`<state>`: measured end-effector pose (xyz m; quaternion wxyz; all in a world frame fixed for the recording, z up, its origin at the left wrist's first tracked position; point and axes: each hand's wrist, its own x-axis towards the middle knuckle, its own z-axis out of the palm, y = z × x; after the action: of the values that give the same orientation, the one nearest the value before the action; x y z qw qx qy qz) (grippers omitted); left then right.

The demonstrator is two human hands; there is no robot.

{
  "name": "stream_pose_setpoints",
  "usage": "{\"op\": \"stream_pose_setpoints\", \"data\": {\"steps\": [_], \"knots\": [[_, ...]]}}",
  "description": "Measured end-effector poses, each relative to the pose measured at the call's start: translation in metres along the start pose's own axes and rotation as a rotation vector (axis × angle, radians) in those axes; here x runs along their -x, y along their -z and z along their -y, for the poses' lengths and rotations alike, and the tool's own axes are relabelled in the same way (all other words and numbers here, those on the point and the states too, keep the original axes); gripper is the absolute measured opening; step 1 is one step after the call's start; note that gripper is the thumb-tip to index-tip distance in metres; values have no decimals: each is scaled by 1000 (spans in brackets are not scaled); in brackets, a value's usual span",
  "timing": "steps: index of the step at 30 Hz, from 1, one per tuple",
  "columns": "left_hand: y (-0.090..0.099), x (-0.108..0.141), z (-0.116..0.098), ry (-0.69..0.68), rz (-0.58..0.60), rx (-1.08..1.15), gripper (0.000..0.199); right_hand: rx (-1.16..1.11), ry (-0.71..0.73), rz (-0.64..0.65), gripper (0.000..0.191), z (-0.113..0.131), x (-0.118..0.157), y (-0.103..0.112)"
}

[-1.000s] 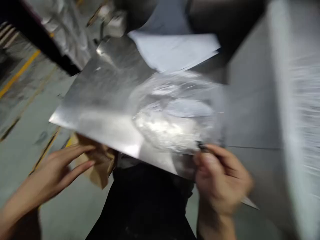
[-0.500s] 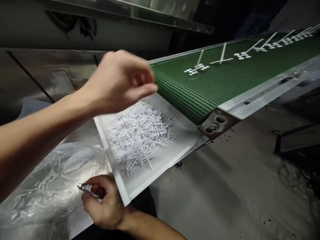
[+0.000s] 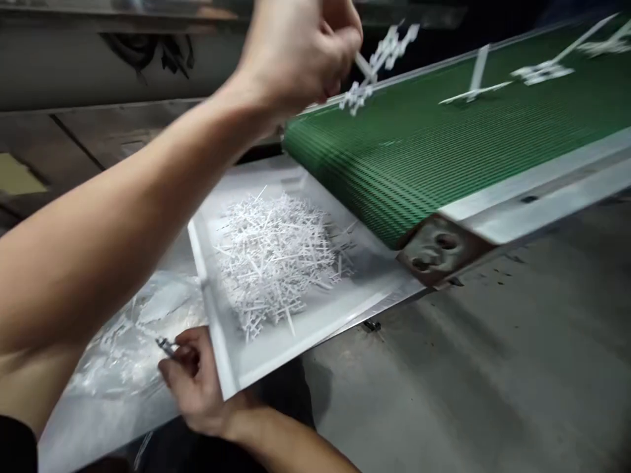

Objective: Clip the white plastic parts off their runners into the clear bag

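Observation:
My left hand (image 3: 315, 59) is closed, raised over the near end of the green conveyor belt (image 3: 389, 164). Its fingers pinch the stem of a white plastic sprue (image 3: 379, 62) with small notched parts on it, held tilted above the belt. Low down, beside the tray's left edge, my right hand (image 3: 197, 381) is closed round small metal nippers (image 3: 166, 346); only their tip shows past the fingers. Between the hands lies a white tray (image 3: 266, 364) bearing a heap of small white plastic pieces (image 3: 280, 256).
More white sprues (image 3: 542, 71) lie spaced along the belt, stems sticking up. A metal end bracket (image 3: 444, 246) juts out at the belt's near corner. Clear plastic film (image 3: 148, 328) covers the metal surface left of the tray. Grey floor (image 3: 444, 374) lies to the right.
My left hand has moved up and right to the belt and now holds a sprue. The belt looks nearer in view. My right hand keeps the nippers by the tray.

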<state>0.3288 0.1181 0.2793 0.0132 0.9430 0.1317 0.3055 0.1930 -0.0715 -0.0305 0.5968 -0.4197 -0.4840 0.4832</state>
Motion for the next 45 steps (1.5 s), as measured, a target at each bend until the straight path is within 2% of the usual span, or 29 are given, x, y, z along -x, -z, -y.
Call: {"op": "stream_pose_setpoints", "data": {"steps": [1,2,3,4,5,6,7,9,10,12,14,16,18,21,23,25,28,31,33,37,42,45], "knots": [[15,37,5,169,-150,145,70,7,25,-20,39,4,1,1],[28,79,8,321,-318,287,60,5,33,-38,34,7,2,3],[38,127,9,409,-457,372,46,-12,32,-31,31,11,2,5],[44,177,7,490,-531,477,22,-34,22,-16,29,14,2,7],[46,228,2,570,-598,622,11,-54,9,-16,24,17,2,10],[44,276,-5,665,-666,768,21,-73,1,-9,20,19,1,12],[38,321,-15,740,-666,803,32,-89,-9,1,17,19,-1,14],[20,391,-36,888,-685,811,38,-117,-38,0,17,19,-5,17],[11,416,-46,948,-693,808,37,-132,-50,-1,18,18,-7,17],[-7,444,-61,1036,-715,822,36,-189,-58,4,21,16,-9,14],[-17,452,-69,1076,-728,855,37,-248,-74,19,26,16,-8,8],[-20,450,-70,1073,-690,869,34,-262,-99,25,31,18,-7,1],[-18,443,-68,1033,-568,819,22,-220,-114,7,34,22,-7,-4],[-10,437,-62,902,-326,644,7,-153,-99,-18,30,31,-7,-6],[-5,435,-58,806,-221,520,11,-137,-71,-9,23,36,-8,-5],[-3,435,-55,706,-170,424,17,-114,-51,8,17,38,-8,-1],[-6,440,-52,608,-190,356,19,-12,-29,-21,16,35,-8,7],[-14,447,-50,668,-249,340,18,106,-11,-90,16,30,-10,14],[-19,451,-50,704,-257,334,16,150,-24,-66,14,29,-11,15],[-24,455,-50,690,-238,320,18,205,-30,47,12,32,-11,13],[-24,455,-49,627,-229,317,20,242,-50,-11,13,34,-11,12],[-24,454,-48,622,-207,316,16,223,-56,3,13,34,-11,13]]}}
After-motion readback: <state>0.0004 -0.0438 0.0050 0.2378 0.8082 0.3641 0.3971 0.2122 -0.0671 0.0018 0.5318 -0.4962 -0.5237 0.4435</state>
